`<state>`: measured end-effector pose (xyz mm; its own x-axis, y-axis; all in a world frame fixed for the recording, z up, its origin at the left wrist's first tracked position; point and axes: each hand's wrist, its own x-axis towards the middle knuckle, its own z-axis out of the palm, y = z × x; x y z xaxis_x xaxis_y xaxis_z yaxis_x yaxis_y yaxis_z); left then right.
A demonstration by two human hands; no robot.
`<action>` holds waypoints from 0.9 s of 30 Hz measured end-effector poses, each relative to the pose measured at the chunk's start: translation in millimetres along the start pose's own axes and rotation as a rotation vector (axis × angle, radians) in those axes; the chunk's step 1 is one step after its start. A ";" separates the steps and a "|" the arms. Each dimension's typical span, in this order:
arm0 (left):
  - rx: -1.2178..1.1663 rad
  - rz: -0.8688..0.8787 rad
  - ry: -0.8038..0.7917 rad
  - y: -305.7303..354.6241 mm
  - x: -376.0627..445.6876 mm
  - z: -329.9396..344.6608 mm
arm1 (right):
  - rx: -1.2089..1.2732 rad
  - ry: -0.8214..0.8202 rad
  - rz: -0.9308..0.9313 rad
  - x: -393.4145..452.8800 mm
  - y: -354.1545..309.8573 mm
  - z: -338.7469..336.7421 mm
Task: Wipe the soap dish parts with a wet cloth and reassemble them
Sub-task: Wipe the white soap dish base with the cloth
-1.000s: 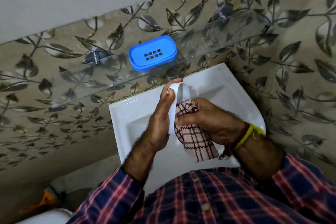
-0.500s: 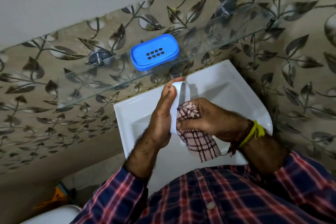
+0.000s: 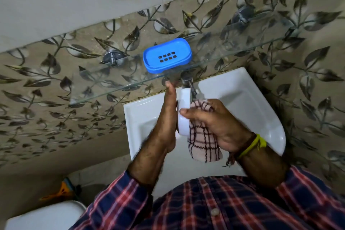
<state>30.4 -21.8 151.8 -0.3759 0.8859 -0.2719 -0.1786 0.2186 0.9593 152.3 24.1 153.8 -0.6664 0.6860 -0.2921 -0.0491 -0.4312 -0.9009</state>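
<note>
Person wears plaid shirt (image 3: 214,203) in navy, red, pale stripes; pale button on front placket. Sleeves rolled to forearms, hairy forearms bare. Right wrist carries yellow thread band (image 3: 253,144) beside darker brown threads with dangling ends.

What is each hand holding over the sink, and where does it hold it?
The left hand props the white dish on edge, flat against its outer face. The right hand grips the checked cloth, bunched against the dish's inner side.
</note>
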 end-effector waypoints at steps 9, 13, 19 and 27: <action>0.066 0.395 -0.153 -31.0 -7.9 4.6 | 0.497 -0.118 0.259 10.2 -17.1 -2.8; -0.063 0.292 -0.128 -29.9 -11.6 4.6 | 0.316 -0.092 0.063 3.7 -8.8 -1.8; -0.186 0.187 -0.157 -18.2 -14.3 7.4 | 0.098 -0.211 -0.034 -4.8 -10.0 -18.8; -0.196 0.052 -0.145 -19.3 -5.9 2.7 | -0.113 -0.145 -0.096 2.7 -6.2 -14.2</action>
<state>38.5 -30.1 135.1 -0.2573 0.9464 -0.1954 -0.3408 0.1003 0.9348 161.3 36.9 154.1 -0.7634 0.6256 -0.1608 -0.0394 -0.2935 -0.9552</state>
